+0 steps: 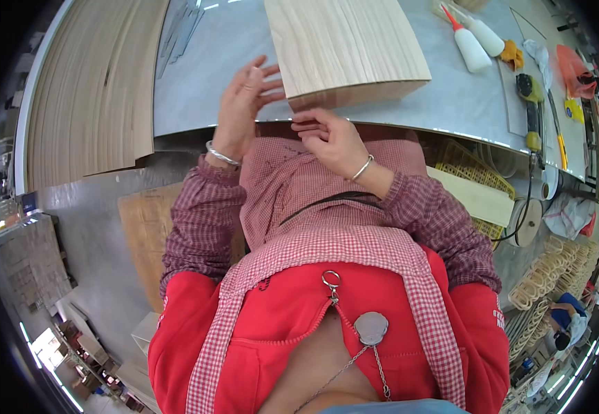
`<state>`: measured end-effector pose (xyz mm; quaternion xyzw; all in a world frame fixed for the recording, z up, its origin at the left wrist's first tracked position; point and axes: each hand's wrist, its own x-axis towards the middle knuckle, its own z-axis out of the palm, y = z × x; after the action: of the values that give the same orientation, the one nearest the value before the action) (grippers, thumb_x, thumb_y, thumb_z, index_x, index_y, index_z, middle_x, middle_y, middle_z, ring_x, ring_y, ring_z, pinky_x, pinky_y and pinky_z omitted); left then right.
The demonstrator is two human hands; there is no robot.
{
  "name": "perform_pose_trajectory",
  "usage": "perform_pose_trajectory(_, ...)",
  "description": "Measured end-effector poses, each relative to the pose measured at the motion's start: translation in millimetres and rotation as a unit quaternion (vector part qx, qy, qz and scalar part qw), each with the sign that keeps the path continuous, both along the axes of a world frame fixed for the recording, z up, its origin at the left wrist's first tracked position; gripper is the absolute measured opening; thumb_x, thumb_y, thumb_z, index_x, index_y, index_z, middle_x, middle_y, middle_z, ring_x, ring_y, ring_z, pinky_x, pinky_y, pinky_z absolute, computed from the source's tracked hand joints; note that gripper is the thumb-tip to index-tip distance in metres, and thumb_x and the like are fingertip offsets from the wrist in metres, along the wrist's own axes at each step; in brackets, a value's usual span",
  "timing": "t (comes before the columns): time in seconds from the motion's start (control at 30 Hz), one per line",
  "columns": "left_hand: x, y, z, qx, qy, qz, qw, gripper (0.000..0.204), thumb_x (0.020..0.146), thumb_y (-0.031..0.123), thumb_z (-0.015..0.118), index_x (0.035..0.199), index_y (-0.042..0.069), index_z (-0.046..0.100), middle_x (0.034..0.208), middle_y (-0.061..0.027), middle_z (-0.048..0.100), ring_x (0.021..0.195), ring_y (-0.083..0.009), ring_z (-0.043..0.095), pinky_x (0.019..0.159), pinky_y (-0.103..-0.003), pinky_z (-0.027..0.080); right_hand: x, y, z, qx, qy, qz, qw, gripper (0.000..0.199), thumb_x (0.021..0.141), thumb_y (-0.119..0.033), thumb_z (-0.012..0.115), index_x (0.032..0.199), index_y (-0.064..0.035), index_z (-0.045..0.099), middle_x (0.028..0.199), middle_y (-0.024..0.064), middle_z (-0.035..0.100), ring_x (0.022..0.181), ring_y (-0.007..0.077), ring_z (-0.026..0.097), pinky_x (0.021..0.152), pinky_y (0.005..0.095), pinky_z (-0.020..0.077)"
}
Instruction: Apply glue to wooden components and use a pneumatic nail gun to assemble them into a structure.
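Note:
A pale wood-grain block, box-like with a brown front side, stands on the grey worktable in front of me. I cannot tell whether it is a box or a stack of boards. My left hand is by its left side, fingers spread, the fingertips close to its edge; contact is unclear. Just below the block's near left corner is my right hand, its fingers loosely bent and apart. Nothing shows in either hand.
Wood-grain boards are stacked at the left, with thin grey strips beside them. To the right lie a red-tipped white bottle, an orange cloth and a yellow-black power tool. A yellow crate stands below the table.

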<state>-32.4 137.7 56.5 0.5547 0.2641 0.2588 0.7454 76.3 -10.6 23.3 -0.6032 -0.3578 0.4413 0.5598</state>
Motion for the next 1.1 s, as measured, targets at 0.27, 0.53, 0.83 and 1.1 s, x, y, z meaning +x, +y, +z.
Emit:
perform_pose_trajectory(0.27,-13,-23,4,0.206,0.031,0.034,0.977,0.054,0.093,0.025,0.058,0.139,0.005,0.038,0.124,-0.0172,0.053,0.104,-0.0223,0.057,0.089,-0.033,0.047,62,-74,41,0.033,-0.257,-0.143,0.955,0.022,0.086,0.003,0.055,0.106,-0.0013,0.063,0.095,0.0078,0.068,0.086,0.0149,0.065,0.074,0.0219,0.0511)
perform_pose_trajectory(0.53,3,-33,-8,0.543,0.100,0.069,0.831,0.056,0.084,0.020,0.071,0.134,0.011,0.049,0.118,-0.0114,0.060,0.098,-0.0194,0.059,0.085,-0.031,0.049,128,-66,32,0.143,-0.273,-0.200,0.930,0.038,0.082,-0.008,0.069,0.120,-0.0094,0.063,0.104,0.0025,0.069,0.096,0.0134,0.062,0.086,0.0225,0.0470)
perform_pose_trajectory(0.83,8,-33,-11,0.607,0.119,0.116,0.777,0.048,0.079,0.018,0.075,0.123,0.009,0.060,0.110,-0.0089,0.064,0.091,-0.0184,0.061,0.080,-0.027,0.050,136,-45,7,0.222,-0.286,-0.155,0.919,0.026,0.083,-0.006,0.068,0.108,-0.0120,0.071,0.105,0.0022,0.069,0.094,0.0141,0.062,0.085,0.0210,0.0474)
perform_pose_trajectory(1.1,8,-33,-13,0.606,0.121,0.133,0.775,0.042,0.078,0.019,0.076,0.117,0.011,0.065,0.106,-0.0070,0.064,0.091,-0.0174,0.059,0.077,-0.026,0.049,130,-46,6,0.222,-0.321,-0.169,0.905,0.023,0.086,-0.003,0.064,0.108,-0.0068,0.070,0.107,0.0023,0.069,0.100,0.0132,0.061,0.091,0.0221,0.0459)
